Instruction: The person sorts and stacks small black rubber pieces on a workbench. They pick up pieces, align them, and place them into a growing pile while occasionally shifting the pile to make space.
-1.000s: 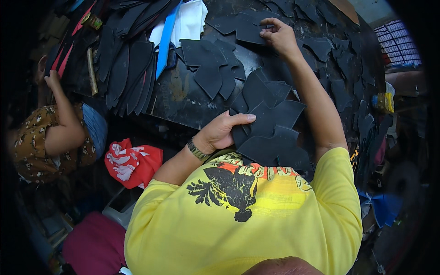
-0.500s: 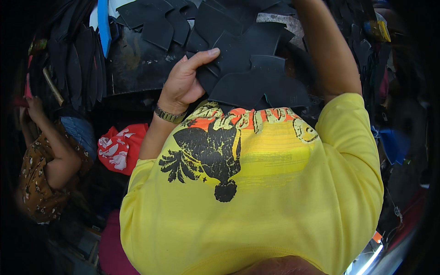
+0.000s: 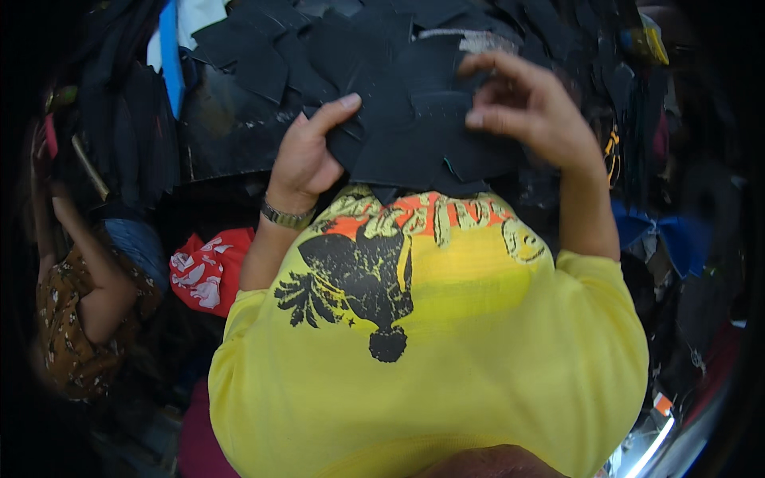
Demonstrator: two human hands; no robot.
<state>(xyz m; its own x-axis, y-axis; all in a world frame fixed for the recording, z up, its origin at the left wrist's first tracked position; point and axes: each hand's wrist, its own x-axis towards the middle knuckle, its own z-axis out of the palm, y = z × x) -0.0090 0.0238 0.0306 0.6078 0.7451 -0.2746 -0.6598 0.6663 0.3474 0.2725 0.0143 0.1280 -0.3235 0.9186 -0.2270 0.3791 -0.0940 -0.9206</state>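
Note:
My left hand, with a wristwatch on its wrist, grips the left side of some flat black cut-out pieces in front of my belly. Its thumb lies on top, and the other fingers are mostly hidden beneath. The pieces look like leather or sheet material with curved edges, overlapping one another; a small green mark shows near the lower edge. Over their right side hovers my right hand, slightly blurred, thumb and fingers curved and apart with nothing visible between them.
More black cut pieces lie overlapped on the dark table beyond. Dark strips hang at the left, beside a blue strip. Another person's arm is at far left, near a red cloth. Blue material sits right.
My right hand has come back from the far right side to above the black pieces, its fingers now in view. My left hand and the pieces have shifted slightly left.

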